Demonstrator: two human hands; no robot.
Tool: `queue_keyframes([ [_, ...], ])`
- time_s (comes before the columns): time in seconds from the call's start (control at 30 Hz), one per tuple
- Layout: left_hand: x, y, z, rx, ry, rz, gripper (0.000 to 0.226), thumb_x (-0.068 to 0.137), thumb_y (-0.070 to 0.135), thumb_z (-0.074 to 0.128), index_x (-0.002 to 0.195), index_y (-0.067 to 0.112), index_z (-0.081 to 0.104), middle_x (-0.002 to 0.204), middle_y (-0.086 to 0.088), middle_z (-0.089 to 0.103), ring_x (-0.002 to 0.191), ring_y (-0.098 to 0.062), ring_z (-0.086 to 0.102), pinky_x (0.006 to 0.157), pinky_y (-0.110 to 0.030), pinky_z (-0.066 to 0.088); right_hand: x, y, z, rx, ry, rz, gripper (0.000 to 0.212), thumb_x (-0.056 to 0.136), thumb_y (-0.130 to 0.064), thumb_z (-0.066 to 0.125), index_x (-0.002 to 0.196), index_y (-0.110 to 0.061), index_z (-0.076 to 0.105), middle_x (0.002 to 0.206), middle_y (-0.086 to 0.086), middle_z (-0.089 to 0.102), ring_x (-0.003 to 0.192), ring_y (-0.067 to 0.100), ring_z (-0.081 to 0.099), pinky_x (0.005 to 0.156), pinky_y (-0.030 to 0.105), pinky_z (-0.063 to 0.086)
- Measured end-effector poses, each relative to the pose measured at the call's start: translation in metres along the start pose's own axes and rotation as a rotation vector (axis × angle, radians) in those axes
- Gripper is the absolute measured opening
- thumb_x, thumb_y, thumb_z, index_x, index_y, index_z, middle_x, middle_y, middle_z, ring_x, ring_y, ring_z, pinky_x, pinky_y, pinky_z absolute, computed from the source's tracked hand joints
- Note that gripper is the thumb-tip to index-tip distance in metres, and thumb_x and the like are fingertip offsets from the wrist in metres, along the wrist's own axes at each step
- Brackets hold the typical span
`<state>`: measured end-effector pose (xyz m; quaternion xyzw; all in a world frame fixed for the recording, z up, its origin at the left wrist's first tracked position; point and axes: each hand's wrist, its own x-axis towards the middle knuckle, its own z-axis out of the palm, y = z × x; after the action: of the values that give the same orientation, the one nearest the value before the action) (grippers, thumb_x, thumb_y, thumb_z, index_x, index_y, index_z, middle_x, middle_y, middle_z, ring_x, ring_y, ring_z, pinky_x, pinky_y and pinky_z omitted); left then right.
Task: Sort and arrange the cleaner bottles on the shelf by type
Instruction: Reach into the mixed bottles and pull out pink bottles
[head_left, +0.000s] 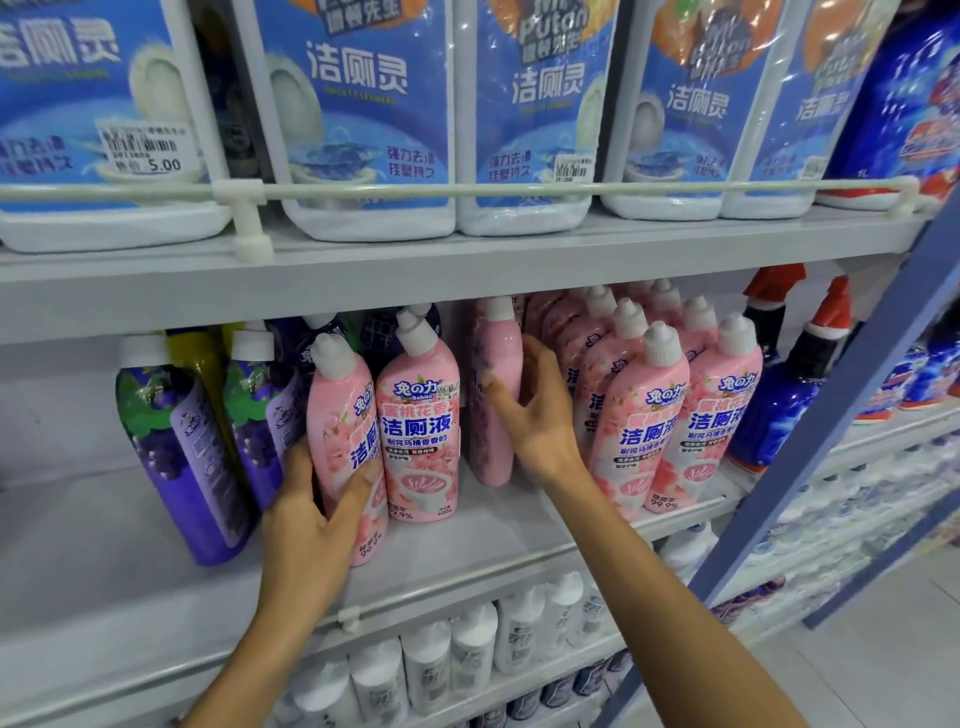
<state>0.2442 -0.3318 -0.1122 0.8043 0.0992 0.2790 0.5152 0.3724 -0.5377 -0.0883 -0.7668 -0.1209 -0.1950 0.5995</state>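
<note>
Gripping glossy pink bottles — left hand (311, 512) one (345, 447), right hand (535, 415) another (493, 395).

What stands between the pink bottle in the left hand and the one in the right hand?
In the head view, one upright pink bottle stands between the left-hand bottle and the right-hand bottle.

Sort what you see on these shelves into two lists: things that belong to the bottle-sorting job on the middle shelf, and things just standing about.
In the job:
- pink bottle in the left hand
- pink bottle in the right hand
- pink group
- purple bottles

Just standing about:
- blue-label jugs on the top shelf
- white bottles below
- red-capped sprayers
</note>
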Motion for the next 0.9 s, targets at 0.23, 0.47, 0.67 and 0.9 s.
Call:
queue_keyframes([
  [0.23, 0.000, -0.002, 0.001, -0.017, 0.001, -0.009, 0.046, 0.086, 0.046, 0.069, 0.121, 0.021, 0.054, 0.112, 0.002, 0.073, 0.099, -0.017, 0.069, 0.084, -0.037, 0.056, 0.021, -0.008, -0.005, -0.033, 0.002, 0.005, 0.059, 0.087, -0.028, 0.082, 0.135, -0.014, 0.052, 0.121, -0.002, 0.068, 0.105, 0.004, 0.068, 0.090, 0.022, 0.056],
  [0.47, 0.001, -0.004, 0.002, -0.024, -0.005, 0.006, 0.039, 0.091, 0.030, 0.073, 0.122, 0.017, 0.055, 0.109, 0.002, 0.072, 0.096, -0.016, 0.067, 0.081, -0.029, 0.048, 0.030, 0.007, -0.007, 0.019, -0.040, 0.011, 0.058, 0.095, -0.028, 0.073, 0.143, -0.010, 0.046, 0.130, 0.007, 0.068, 0.118, 0.017, 0.067, 0.100, 0.048, 0.057],
  [0.67, 0.001, -0.003, 0.001, -0.011, -0.021, 0.014, 0.040, 0.093, 0.028, 0.072, 0.126, 0.014, 0.054, 0.108, 0.007, 0.067, 0.092, -0.011, 0.061, 0.071, -0.011, 0.042, 0.019, 0.015, 0.012, -0.008, 0.121, 0.044, 0.057, 0.088, -0.035, 0.081, 0.132, -0.009, 0.056, 0.114, 0.004, 0.072, 0.104, 0.017, 0.071, 0.089, 0.048, 0.060],
  [0.9, -0.002, 0.000, 0.002, -0.016, -0.015, 0.030, 0.039, 0.093, 0.026, 0.071, 0.126, 0.015, 0.054, 0.107, 0.005, 0.066, 0.092, -0.015, 0.060, 0.081, -0.026, 0.042, 0.019, 0.023, 0.017, -0.119, 0.147, -0.019, 0.064, 0.091, -0.041, 0.075, 0.141, -0.011, 0.050, 0.130, 0.005, 0.064, 0.120, 0.018, 0.062, 0.101, 0.043, 0.053],
])
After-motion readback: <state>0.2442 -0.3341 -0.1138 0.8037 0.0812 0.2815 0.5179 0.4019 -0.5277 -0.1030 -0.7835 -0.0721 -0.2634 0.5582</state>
